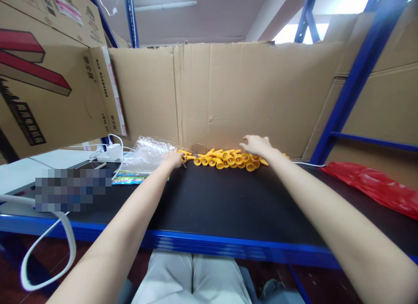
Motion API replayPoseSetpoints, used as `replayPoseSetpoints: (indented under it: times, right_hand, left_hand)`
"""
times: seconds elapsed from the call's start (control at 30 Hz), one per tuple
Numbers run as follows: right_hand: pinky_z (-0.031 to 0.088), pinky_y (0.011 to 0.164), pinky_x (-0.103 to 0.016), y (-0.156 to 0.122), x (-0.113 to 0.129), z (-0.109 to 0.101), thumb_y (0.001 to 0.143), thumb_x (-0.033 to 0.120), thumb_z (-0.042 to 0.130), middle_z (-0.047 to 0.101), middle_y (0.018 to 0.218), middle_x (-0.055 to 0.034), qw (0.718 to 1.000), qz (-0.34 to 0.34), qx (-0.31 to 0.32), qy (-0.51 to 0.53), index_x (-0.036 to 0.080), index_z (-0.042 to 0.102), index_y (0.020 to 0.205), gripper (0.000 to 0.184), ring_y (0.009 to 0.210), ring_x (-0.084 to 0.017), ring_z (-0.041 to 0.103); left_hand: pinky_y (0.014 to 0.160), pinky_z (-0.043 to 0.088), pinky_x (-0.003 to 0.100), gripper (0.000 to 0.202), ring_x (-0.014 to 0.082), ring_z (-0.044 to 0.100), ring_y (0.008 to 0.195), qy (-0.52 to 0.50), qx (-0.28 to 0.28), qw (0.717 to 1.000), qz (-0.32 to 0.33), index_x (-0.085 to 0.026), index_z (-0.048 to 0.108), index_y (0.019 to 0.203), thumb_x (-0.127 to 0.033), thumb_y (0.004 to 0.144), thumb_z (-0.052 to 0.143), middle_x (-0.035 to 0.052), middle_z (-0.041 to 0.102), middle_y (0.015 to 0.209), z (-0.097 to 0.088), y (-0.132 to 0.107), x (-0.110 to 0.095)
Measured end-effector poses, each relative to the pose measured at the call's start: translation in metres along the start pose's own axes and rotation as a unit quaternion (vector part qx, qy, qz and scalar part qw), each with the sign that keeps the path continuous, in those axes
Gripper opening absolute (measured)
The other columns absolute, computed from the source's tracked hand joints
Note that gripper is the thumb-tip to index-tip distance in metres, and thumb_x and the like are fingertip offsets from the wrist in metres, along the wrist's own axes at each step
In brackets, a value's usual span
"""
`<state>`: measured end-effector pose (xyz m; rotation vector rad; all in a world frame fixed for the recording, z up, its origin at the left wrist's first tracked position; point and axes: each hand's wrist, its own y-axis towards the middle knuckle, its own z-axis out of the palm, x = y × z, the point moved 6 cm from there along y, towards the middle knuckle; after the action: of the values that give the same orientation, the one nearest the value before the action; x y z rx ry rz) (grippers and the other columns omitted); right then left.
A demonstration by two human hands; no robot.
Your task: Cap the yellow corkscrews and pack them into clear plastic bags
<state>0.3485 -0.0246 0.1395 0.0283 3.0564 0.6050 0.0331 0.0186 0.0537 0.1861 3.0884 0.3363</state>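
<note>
A heap of small yellow horn-shaped pieces (230,159) with flared round ends lies along the back of the black tabletop (228,204), most of the flared ends facing me. At the heap's left end, my left hand (174,157) has its fingers curled in beside a yellow piece. What lies inside those fingers is hidden. Over the right end of the heap is my right hand (257,145), fingers apart and holding nothing that I can see. A crumpled clear plastic bag (143,153) lies just left of my left hand, on top of colourful printed packets (129,178).
Cardboard sheets (241,95) wall off the back. A large printed carton (55,86) looms at left above a white charger (112,152) with cables. A red plastic bag (369,184) lies at right by a blue post (359,82). The blue table edge (228,247) runs in front.
</note>
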Motion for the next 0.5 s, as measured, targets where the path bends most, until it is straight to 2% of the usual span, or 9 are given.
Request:
replayPoseSetpoints:
  times: [0.13,0.27,0.37,0.5]
  right_hand:
    - [0.035,0.09,-0.05,0.006,-0.076,-0.006,0.08,0.041,0.049,0.059,0.118,-0.0108,0.995,0.092,-0.027,0.011,0.019,0.057,0.118,0.044,0.108,-0.03,0.053]
    - [0.043,0.086,-0.041,0.007,-0.144,0.017,0.076,0.033,0.053,0.06,0.116,-0.012,0.986,0.154,-0.034,0.054,0.018,0.059,0.117,0.045,0.104,-0.027,0.056]
    - [0.043,0.09,-0.034,0.002,-0.172,0.046,0.074,0.027,0.054,0.057,0.121,-0.0144,0.982,0.17,-0.014,0.077,0.01,0.054,0.122,0.051,0.108,-0.025,0.055]
    - [0.044,0.09,-0.03,-0.003,-0.18,0.081,0.07,0.015,0.052,0.057,0.122,-0.0134,0.984,0.154,0.014,0.088,0.01,0.052,0.126,0.056,0.107,-0.023,0.056]
  left_hand:
    - [0.096,0.031,0.053,0.035,0.0333,0.039,0.121,-0.035,0.005,0.999,-0.01,-0.031,0.066,0.099,-0.019,0.067,0.061,0.0108,0.053,0.122,0.004,0.01,0.004]
    - [0.093,0.037,0.046,0.023,0.0297,0.051,0.107,-0.024,-0.003,1.0,0.002,-0.027,0.068,0.087,-0.022,0.066,0.063,0.0104,0.062,0.106,0.006,0.018,0.006]
    - [0.095,0.034,0.045,0.016,0.0272,0.055,0.101,-0.002,-0.012,1.0,0.015,-0.027,0.067,0.084,-0.023,0.071,0.059,0.0088,0.066,0.095,0.005,0.021,0.007]
    - [0.094,0.032,0.046,0.022,0.0266,0.058,0.096,0.019,-0.024,0.999,0.026,-0.026,0.062,0.097,-0.022,0.077,0.053,0.0097,0.066,0.094,0.001,0.024,0.009]
